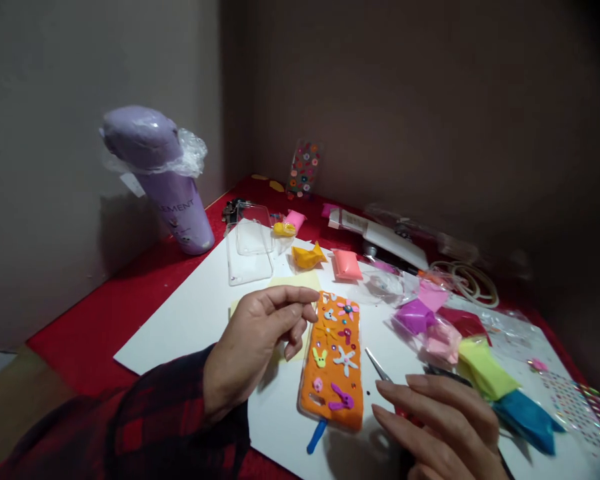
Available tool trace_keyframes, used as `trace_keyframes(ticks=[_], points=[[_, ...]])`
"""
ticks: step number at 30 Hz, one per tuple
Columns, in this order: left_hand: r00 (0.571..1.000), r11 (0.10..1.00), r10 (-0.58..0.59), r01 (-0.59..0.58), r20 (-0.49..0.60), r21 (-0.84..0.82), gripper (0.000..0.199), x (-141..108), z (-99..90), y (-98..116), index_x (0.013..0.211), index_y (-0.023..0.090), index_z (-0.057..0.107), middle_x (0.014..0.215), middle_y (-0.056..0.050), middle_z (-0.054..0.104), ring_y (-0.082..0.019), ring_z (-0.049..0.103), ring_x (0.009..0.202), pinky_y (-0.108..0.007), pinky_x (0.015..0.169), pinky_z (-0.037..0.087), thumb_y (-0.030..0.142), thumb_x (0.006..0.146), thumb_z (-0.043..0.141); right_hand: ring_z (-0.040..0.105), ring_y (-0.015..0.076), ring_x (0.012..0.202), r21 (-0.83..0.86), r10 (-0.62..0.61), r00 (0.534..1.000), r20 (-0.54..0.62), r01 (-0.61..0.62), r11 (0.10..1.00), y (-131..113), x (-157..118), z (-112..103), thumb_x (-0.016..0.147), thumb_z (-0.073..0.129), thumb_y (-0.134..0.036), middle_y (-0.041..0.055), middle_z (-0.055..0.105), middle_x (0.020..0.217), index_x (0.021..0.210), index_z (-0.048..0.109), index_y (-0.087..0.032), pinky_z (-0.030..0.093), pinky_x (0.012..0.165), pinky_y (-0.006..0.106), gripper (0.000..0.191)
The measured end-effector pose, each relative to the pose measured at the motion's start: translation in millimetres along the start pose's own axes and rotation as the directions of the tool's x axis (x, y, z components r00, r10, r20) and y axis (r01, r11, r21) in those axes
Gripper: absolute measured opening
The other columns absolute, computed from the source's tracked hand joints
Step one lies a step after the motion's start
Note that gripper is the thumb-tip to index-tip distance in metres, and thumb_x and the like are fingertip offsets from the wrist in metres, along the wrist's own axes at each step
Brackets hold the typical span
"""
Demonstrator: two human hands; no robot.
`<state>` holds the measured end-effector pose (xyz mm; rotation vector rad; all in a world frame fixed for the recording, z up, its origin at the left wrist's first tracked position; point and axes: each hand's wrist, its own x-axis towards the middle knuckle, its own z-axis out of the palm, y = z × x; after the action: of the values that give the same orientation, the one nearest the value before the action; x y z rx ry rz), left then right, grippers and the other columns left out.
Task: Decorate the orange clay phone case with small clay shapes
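Observation:
A phone case (333, 373) covered in orange clay lies on the white board. Small bunny, flower and star shapes decorate it, along with tiny gems. My left hand (260, 343) is at the case's upper left edge, index finger stretched out and the other fingers loosely bent, nothing held. Whether that fingertip touches the case I cannot tell. To the right, my right hand (440, 427) hovers with its fingers apart and empty. Partly hidden beneath it are scissors (377, 365), their blades pointing up and left. A blue stick-like tool (317, 437) pokes out below the case.
Clear phone cases (250, 267) lie at the back left near a wrapped purple tumbler (180, 207). Clay packets, including coral (347, 265), purple (415, 317) and blue (525, 420), spread across the board (180, 327). A gem sheet (575, 407) is far right; a decorated case (305, 168) leans behind.

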<state>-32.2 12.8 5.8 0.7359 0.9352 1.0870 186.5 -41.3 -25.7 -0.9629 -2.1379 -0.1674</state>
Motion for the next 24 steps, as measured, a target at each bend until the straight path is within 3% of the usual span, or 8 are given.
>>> trace_keyframes(ticks=[3,9,14,19,21,24], points=[[0.999,1.0,-0.005,0.005,0.031,0.006,0.017,1.2,-0.5,-0.2,0.095,0.011,0.059,0.072,-0.001,0.056,-0.003,0.039,0.049,-0.015,0.041,0.028,0.012,0.079,0.053,0.056,0.026,0.09,0.053,0.039,0.992,-0.124,-0.033,0.998,-8.7,1.3,1.5,0.091,0.036,-0.032,0.0054,0.068,0.088,0.093,0.066,-0.026,0.046,0.071,0.041,0.031],[0.995,0.998,0.062,-0.064,0.075,0.027,0.013,2.1,-2.1,-3.6,0.086,0.011,0.055,0.071,-0.003,0.06,-0.004,0.039,0.046,-0.016,0.04,0.03,0.013,0.075,0.06,0.051,0.0282,0.097,0.111,0.024,0.992,-0.124,-0.01,0.994,-9.0,2.3,6.1,0.092,0.032,-0.026,0.0088,0.063,0.097,0.096,0.063,-0.019,0.041,0.077,0.047,0.032],[0.992,0.999,0.032,-0.037,0.125,0.038,0.017,2.9,-3.2,-6.5,0.083,0.008,0.06,0.067,-0.001,0.055,-0.002,0.039,0.047,-0.014,0.041,0.028,0.022,0.075,0.064,0.05,0.0296,0.099,0.139,0.037,0.963,-0.266,0.0,0.99,-9.4,2.1,2.0,0.092,0.03,-0.022,0.0102,0.062,0.094,0.091,0.064,-0.016,0.038,0.08,0.051,0.034],[0.979,0.999,-0.039,0.033,0.202,0.036,0.018,-4.5,2.5,-13.8,0.087,0.009,0.062,0.07,-0.002,0.059,-0.002,0.043,0.047,-0.014,0.044,0.034,0.019,0.072,0.066,0.048,0.0237,0.1,0.174,0.156,0.98,-0.124,-0.134,0.976,-35.9,-1.2,-0.8,0.088,0.04,-0.014,0.0085,0.061,0.095,0.09,0.062,-0.016,0.041,0.08,0.04,0.022],[0.965,0.992,-0.11,0.09,0.239,0.092,0.018,-11.3,7.4,-20.2,0.081,0.01,0.061,0.062,-0.001,0.059,-0.004,0.045,0.043,-0.015,0.041,0.035,0.02,0.069,0.069,0.049,0.0218,0.098,0.136,0.167,0.979,-0.12,-0.15,0.979,-43.3,-4.4,5.2,0.084,0.049,-0.013,0.0073,0.062,0.092,0.092,0.061,-0.015,0.044,0.076,0.035,0.015],[0.923,0.969,-0.22,0.169,0.317,0.18,0.024,-21.0,14.2,-30.2,0.068,0.011,0.055,0.044,0.003,0.049,-0.004,0.04,0.034,-0.015,0.034,0.028,0.029,0.068,0.07,0.052,0.0208,0.093,0.055,0.176,0.975,-0.138,-0.17,0.984,-44.9,-8.4,15.9,0.079,0.058,-0.017,0.0073,0.064,0.087,0.097,0.06,-0.013,0.047,0.073,0.034,0.019]])
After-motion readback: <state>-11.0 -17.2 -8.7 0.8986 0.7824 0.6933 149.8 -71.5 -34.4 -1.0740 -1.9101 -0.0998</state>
